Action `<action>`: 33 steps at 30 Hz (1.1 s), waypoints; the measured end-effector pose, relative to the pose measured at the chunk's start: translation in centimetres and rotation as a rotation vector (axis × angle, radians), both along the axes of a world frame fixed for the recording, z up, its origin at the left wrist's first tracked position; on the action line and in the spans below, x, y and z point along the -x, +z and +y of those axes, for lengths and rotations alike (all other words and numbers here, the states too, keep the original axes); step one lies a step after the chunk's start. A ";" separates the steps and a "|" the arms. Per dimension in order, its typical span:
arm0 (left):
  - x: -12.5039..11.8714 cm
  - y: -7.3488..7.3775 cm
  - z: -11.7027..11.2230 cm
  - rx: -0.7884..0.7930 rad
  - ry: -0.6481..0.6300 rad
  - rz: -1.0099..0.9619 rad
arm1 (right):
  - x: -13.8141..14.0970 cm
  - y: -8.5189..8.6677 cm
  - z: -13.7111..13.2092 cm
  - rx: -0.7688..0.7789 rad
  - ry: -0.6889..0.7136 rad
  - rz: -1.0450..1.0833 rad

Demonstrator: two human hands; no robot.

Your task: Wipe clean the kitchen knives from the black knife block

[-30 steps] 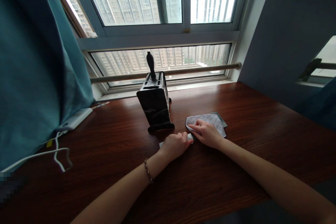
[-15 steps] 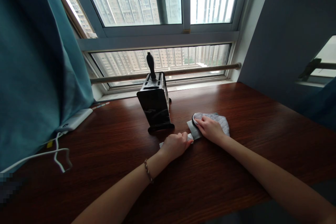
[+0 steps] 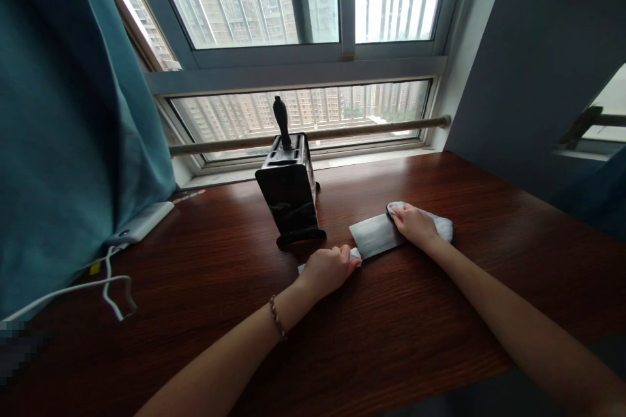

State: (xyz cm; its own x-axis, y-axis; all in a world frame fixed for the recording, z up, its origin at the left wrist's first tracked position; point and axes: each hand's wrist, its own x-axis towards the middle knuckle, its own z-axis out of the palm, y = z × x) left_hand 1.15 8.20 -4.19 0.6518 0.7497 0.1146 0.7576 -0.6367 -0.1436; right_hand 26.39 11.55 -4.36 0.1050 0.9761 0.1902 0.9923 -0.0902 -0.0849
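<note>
My left hand (image 3: 330, 272) is wrapped round the handle of a cleaver (image 3: 374, 236), and white material shows around that handle. The cleaver's broad grey blade lies low over the table, pointing right. On the blade's far end my right hand (image 3: 415, 225) presses a white quilted cloth (image 3: 444, 228) with a dark edge. Fingers and cloth hide the blade's tip. Beyond my left hand stands a black knife block (image 3: 289, 199), with one dark-handled tool (image 3: 281, 118) upright in its top.
A brown wooden table (image 3: 220, 313) carries all this. At the left lie a white power strip (image 3: 141, 223) and a looping white cable (image 3: 105, 283), beside a blue curtain (image 3: 132, 124). A window with a horizontal rail (image 3: 372, 127) is behind the table.
My right hand and the cloth have slid right along the blade, away from the handle, uncovering more of the metal. My left hand keeps its place on the handle.
</note>
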 end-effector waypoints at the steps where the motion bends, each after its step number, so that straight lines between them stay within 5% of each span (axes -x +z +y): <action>1: 0.0 0.0 0.0 0.002 0.001 0.000 | -0.5 0.0 0.2 0.016 -0.022 0.008; 13: 0.1 0.0 0.1 0.014 -0.008 -0.009 | -3.8 1.2 0.8 0.027 -0.196 0.039; 21: 0.1 0.2 -0.1 0.018 -0.006 -0.024 | -1.3 2.2 0.0 0.146 0.038 0.199; 27: 0.2 0.2 0.2 0.028 -0.022 -0.024 | -2.5 2.0 0.0 0.191 -0.098 0.127; 33: 0.2 0.1 0.2 0.020 -0.028 -0.021 | -2.6 2.1 0.3 0.226 -0.012 0.149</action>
